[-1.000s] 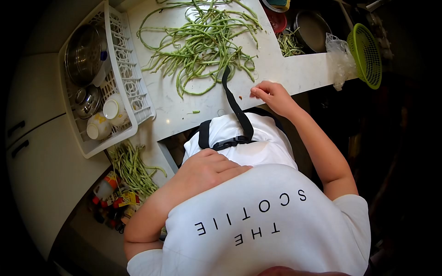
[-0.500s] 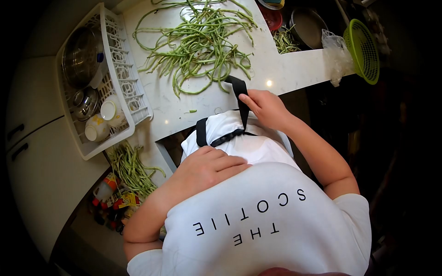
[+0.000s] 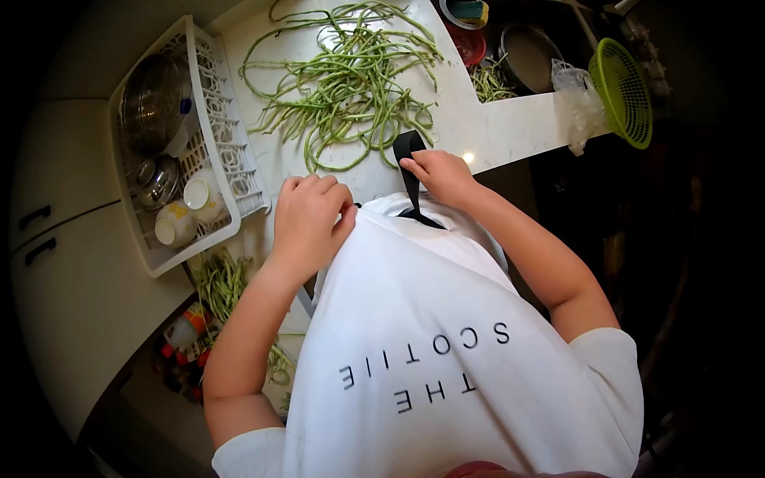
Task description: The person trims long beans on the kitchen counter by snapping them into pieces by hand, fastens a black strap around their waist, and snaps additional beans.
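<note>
My left hand [image 3: 311,223] is closed, pinching the hem of the white T-shirt [image 3: 422,287] and pulling it forward. A black strap [image 3: 408,163] with a loop at its upper end is held in my right hand [image 3: 443,177], thumb pressed against it. The strap's lower end runs to the waist, where the lifted shirt partly covers it. White cloth shows beneath the hem. Just beyond both hands a loose heap of long green beans [image 3: 351,88] lies on the counter.
On the left, a white dish rack [image 3: 231,151] holds bowls and metal lids. More green beans [image 3: 219,279] lie below it. A sink area at the upper right has a round pan [image 3: 530,60]; a plastic bag [image 3: 575,99] and a green basket [image 3: 621,92] sit at the counter's edge.
My left hand has moved up from the belly and now stretches the shirt hem forward, covering the waist. My right hand still grips the strap, slightly shifted left.
</note>
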`<state>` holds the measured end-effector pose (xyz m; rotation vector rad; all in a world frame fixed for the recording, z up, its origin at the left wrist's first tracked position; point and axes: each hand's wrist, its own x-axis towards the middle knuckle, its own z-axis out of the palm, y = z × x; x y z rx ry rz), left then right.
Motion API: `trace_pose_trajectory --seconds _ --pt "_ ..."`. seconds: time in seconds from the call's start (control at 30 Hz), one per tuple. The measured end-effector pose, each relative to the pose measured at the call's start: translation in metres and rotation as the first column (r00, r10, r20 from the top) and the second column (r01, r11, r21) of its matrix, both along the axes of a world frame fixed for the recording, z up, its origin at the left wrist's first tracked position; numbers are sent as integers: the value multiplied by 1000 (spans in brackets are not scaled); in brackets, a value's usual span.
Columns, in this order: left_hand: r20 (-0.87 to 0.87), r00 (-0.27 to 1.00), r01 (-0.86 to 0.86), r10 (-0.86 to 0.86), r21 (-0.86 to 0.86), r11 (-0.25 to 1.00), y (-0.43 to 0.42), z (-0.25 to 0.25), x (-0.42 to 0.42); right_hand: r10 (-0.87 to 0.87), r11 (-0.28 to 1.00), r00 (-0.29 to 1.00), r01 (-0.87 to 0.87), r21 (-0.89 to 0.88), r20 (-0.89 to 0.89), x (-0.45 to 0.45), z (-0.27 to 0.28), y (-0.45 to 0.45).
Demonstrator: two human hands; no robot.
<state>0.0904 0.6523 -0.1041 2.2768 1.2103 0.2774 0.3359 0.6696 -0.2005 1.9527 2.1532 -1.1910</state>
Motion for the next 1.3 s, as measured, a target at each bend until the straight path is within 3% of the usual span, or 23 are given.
trace_pose_trajectory --seconds 0.1,0.17,0.3,0.37,0.4,0.47,0.6,0.77,0.93,1.0,1.13,1.3 --pt "-57 998 -8 5 -49 999 -4 -9 -3 2 1000 1000 -2 -12 -13 1 -3 0" --pt "-133 989 37 -65 -203 979 -9 -4 -2 -1 1000 1000 1 -4 -16 2 -3 -2" --pt "-40 999 -6 -3 -228 974 -11 26 7 -15 1000 999 15 -6 -35 2 -2 -5" --pt "332 943 102 11 -321 942 -13 39 17 0 1000 999 0 -1 -37 2 -5 -6" --pt "330 944 105 7 -321 941 -18 40 21 15 1000 999 -15 5 -39 1 -5 -7" --pt "527 834 442 -164 -460 771 -31 42 27 12 1000 999 -12 4 -45 1 -1 -7" --pt "470 834 487 -288 -385 784 -48 36 23 23 1000 999 -22 11 -41 4 -3 -10" --pt "190 917 393 -352 -274 878 -66 59 24 21 1000 1000 -21 6 -19 8 3 -13" --pt "219 913 397 -345 -277 875 -66 57 24 -20 995 998 14 -95 -60 15 13 -10" --pt "259 901 415 -347 -288 863 -65 55 24 -139 972 982 110 -207 -129 22 11 -7" --pt "292 890 429 -349 -279 859 -64 50 23 -267 955 946 234 -183 -184 44 14 2" --pt "296 895 420 -334 -306 855 -58 43 23 -268 952 956 244 -185 -122 72 11 9"
